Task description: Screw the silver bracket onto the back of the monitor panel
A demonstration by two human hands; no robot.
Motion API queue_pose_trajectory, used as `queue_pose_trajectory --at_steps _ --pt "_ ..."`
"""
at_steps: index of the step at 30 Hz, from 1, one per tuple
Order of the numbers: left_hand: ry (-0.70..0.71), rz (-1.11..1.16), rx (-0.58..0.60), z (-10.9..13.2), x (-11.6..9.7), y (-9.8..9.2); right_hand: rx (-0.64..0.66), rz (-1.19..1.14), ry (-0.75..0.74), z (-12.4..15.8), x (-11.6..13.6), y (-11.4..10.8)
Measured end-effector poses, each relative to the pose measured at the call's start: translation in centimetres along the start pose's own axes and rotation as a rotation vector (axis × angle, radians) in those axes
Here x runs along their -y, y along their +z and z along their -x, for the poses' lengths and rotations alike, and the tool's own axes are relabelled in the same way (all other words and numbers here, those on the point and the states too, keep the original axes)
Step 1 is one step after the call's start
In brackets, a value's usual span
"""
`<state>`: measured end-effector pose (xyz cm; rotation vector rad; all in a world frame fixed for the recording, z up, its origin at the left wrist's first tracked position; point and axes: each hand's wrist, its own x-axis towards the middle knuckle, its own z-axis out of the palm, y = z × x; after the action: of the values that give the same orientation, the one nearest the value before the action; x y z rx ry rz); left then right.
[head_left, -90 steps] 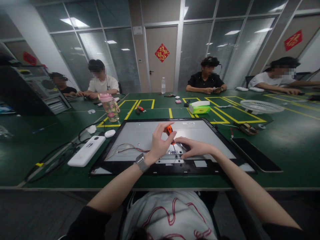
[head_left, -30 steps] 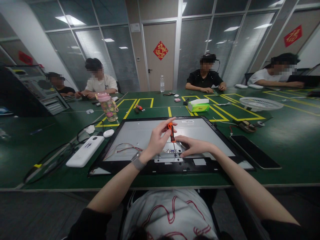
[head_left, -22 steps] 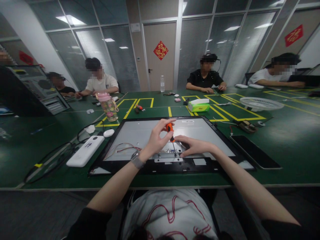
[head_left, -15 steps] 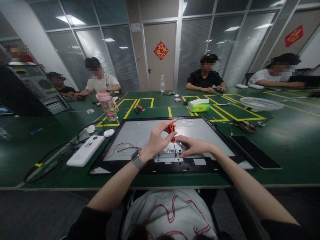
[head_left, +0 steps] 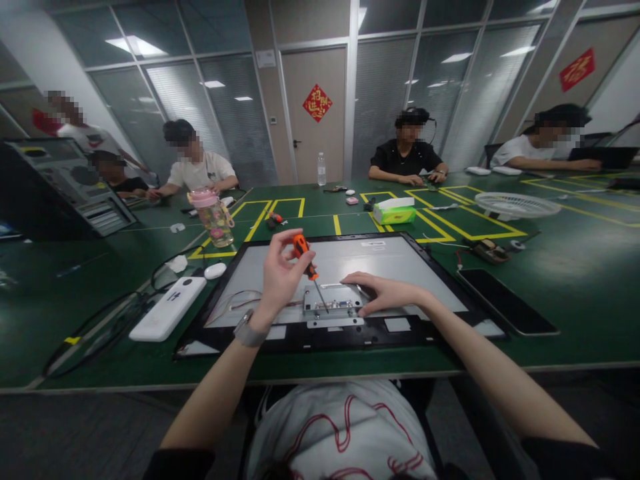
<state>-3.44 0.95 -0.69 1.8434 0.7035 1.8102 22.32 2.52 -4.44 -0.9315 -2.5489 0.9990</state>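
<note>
My left hand (head_left: 285, 270) grips the orange and black handle of a screwdriver (head_left: 305, 256). The screwdriver leans, its thin shaft pointing down to the near edge of a small metal box (head_left: 315, 298) with connector sockets. Around the right end of that box lies my right hand (head_left: 387, 292), thumb at the near edge and fingers over the far side. Below both hands is a flat display panel (head_left: 425, 267), back side up, with a grey sheet and black frame. Thin wires (head_left: 245, 299) run over the panel left of the box.
Left of the panel are a white power bank (head_left: 167, 310), a white earbud case (head_left: 215, 271), black cables and a pink-lidded bottle (head_left: 213, 217). A black phone (head_left: 505, 300) lies to the right. Farther back are a tissue pack (head_left: 395, 212) and a fan grille (head_left: 517, 205). Several people sit across the table.
My left hand and the screwdriver have moved left, and the tool now tilts more. The right hand stays at the metal box. A person at the far left has shifted rightward into fuller view.
</note>
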Motion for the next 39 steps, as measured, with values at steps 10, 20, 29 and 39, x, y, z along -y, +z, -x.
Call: queue_pose_trajectory --at_steps 10,20,29,39 --pt "-0.030 -0.150 -0.061 1.7 0.7 -1.4 0.003 0.008 0.025 -0.1 -0.2 0.0" --pt "-0.026 -0.158 -0.052 1.9 0.6 -1.2 0.004 0.006 0.027 0.0 -0.1 0.1" --pt "-0.025 -0.162 -0.066 1.8 0.7 -1.2 0.006 0.001 0.032 0.0 -0.1 0.1" --pt "0.020 -0.102 0.025 2.4 0.4 -1.2 0.011 0.007 0.026 0.0 0.1 -0.1"
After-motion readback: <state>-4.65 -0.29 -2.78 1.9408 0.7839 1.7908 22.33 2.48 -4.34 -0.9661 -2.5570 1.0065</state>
